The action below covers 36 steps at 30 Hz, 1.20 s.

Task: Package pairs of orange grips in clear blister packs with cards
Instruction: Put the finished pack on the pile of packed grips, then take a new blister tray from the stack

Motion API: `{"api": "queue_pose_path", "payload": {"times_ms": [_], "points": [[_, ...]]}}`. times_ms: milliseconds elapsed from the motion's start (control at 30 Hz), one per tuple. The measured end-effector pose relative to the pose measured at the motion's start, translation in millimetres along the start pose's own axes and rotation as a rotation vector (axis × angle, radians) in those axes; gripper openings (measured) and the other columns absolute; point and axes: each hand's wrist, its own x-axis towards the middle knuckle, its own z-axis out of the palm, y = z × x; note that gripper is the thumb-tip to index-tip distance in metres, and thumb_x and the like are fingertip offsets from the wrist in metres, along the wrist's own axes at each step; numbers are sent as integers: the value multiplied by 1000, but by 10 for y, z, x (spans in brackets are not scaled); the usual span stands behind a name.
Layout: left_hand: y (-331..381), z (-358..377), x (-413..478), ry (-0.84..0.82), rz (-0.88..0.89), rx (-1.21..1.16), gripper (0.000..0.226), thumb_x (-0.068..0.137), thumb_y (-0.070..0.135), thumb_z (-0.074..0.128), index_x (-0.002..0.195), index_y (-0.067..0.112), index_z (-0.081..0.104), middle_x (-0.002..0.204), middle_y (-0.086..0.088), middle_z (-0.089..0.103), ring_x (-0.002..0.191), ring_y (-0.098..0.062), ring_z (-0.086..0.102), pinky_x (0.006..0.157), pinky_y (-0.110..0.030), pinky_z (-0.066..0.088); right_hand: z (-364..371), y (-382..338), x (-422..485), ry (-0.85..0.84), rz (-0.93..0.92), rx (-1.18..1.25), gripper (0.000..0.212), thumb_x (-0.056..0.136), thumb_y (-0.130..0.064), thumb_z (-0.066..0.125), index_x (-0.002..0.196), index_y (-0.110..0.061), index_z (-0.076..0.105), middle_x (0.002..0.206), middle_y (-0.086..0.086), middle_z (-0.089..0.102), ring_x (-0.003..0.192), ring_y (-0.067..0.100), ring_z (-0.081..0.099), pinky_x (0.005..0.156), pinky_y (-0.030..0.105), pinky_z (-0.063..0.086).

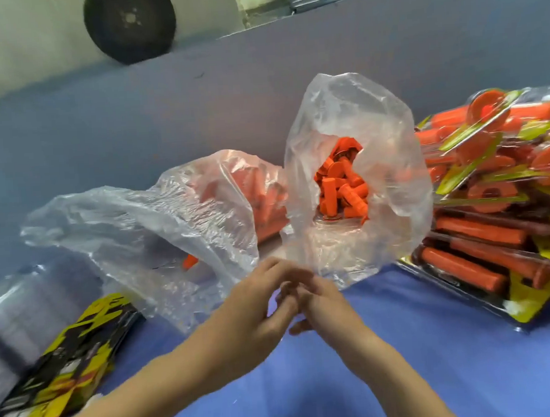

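Observation:
My left hand (257, 309) and my right hand (321, 302) meet over the blue table (390, 372), fingertips touching each other. I see nothing held between them, though the fingers are blurred. Just beyond them an upright clear bag (352, 129) holds several short orange grips (341, 185). To its left a second clear bag (159, 228) lies on its side with longer orange grips (263, 199) inside and one orange piece (190, 262) near its mouth. A stack of yellow and black cards (67, 359) lies at the lower left, beside a stack of clear blister packs (10, 318).
A pile of filled blister packs with orange grips and yellow cards (499, 214) takes up the right side of the table. A grey-blue wall (259, 80) runs behind the bags, and a black tyre (130, 25) leans further back.

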Motion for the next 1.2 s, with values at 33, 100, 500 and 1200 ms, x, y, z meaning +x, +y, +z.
{"api": "queue_pose_path", "payload": {"times_ms": [33, 100, 500, 1200], "points": [[-197, -65, -213, 10, -49, 15, 21, 94, 31, 46, 108, 39, 60, 112, 20, 59, 112, -3, 56, 95, -23, 45, 84, 38, -18, -9, 29, -50, 26, 94, -11, 47, 98, -25, 68, 87, -5, 71, 70, 10, 64, 60, 27, 51], [-535, -190, -590, -2, -137, 60, 28, 97, 17, 49, 116, 36, 59, 115, 19, 59, 114, -3, 55, 96, -24, 43, 336, 204, -28, -46, 58, -161, 19, 97, -18, 50, 101, -24, 67, 85, -5, 68, 67, 7, 62, 57, 24, 48], [-1764, -1843, -1845, 347, -651, 691, 23, 92, 5, 57, 113, 7, 67, 110, -11, 67, 106, -30, 61, 97, -42, 44, 1220, 508, -117, -224, -156, -662, 22, 97, -24, 45, 105, -37, 60, 71, -21, 56, 64, 3, 50, 58, 15, 35], [-1364, -3020, -3378, 47, -1025, 626, 82, 86, 66, 55, 151, 36, 16, 151, -4, 39, 129, -21, 50, 101, -32, 41, 4055, 81, -220, -584, -479, -775, 67, 102, -29, 38, 158, -15, 3, 165, -4, -3, 150, 16, 9, 118, 25, 14]]}}
